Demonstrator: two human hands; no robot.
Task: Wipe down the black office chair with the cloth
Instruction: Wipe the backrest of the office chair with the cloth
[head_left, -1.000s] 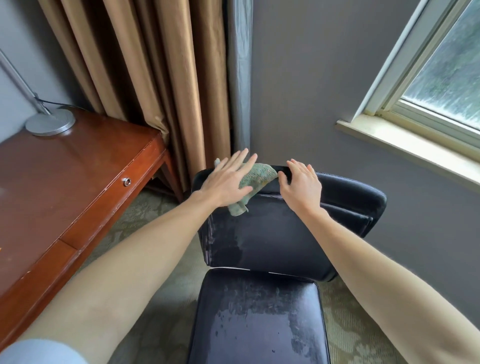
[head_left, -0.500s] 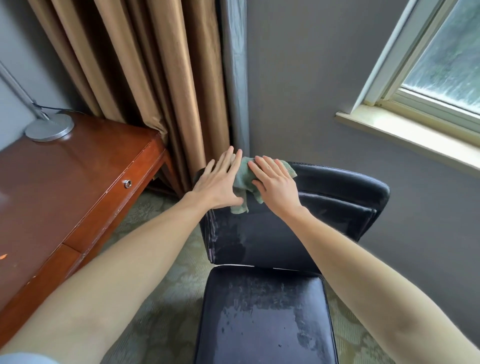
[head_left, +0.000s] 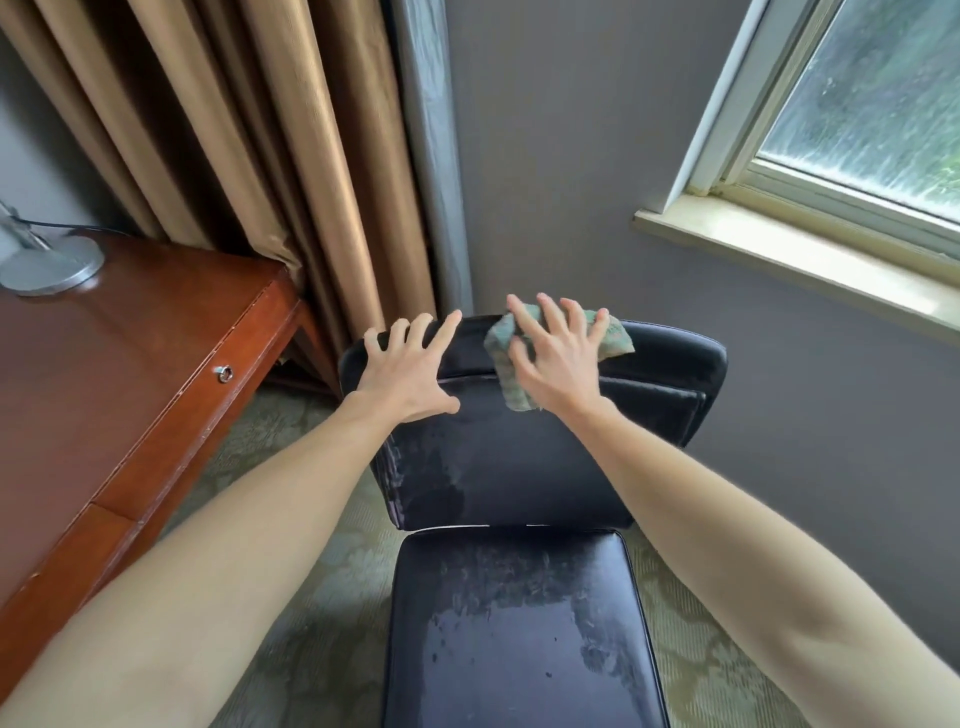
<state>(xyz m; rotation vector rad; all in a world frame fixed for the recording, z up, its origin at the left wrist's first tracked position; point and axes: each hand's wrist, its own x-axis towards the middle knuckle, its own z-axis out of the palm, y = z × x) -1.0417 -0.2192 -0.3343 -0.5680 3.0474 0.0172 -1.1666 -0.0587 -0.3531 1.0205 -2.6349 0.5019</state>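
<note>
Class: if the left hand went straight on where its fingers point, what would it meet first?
The left hand would clear the chair back's top edge, then probably meet the grey curtain behind; depth is unclear.

A grey wall (head_left: 597, 156) holds a window (head_left: 857, 104) above a pale sill (head_left: 779, 249). Tan curtains (head_left: 234, 130) hang behind a wooden desk (head_left: 130, 364), which has a lamp base (head_left: 52, 267) at its far edge. The carpet (head_left: 353, 623) is green and patterned.
</note>
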